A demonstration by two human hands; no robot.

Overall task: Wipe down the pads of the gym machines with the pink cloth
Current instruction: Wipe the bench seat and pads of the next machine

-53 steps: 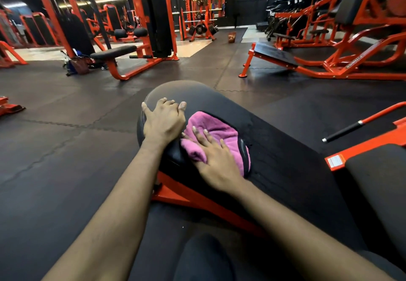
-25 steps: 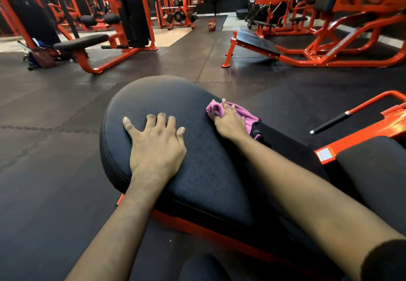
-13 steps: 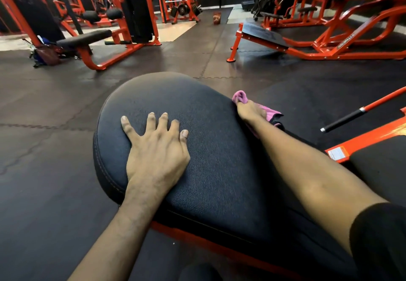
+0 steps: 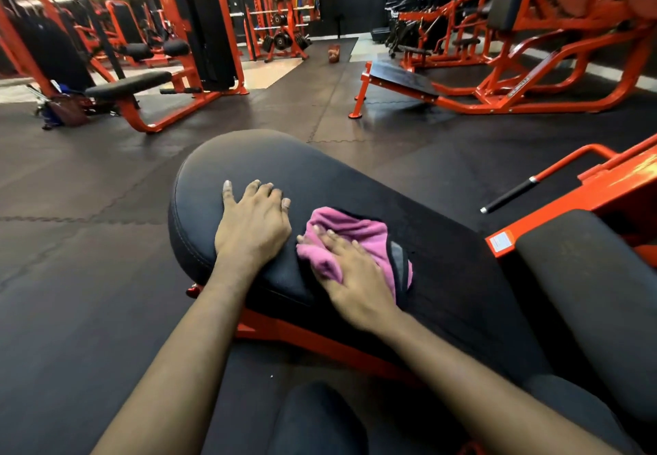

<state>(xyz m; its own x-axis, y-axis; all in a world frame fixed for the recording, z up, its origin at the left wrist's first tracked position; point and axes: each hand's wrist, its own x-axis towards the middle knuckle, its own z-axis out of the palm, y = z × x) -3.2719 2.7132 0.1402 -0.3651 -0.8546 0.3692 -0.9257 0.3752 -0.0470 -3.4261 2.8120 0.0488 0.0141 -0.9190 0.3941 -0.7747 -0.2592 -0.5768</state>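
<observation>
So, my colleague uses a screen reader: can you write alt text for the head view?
A person's right hand presses a pink cloth on a black pad, while the left hand rests flat on the pad beside it. Orange gym machines stand on the dark floor beyond.

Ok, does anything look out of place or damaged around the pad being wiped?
Nothing on the black pad looks torn or askew; the left hand rests flat on it, the right hand presses the pink cloth. One oddity: a small reddish-brown object stands alone on the floor far back, too small to identify.
</observation>
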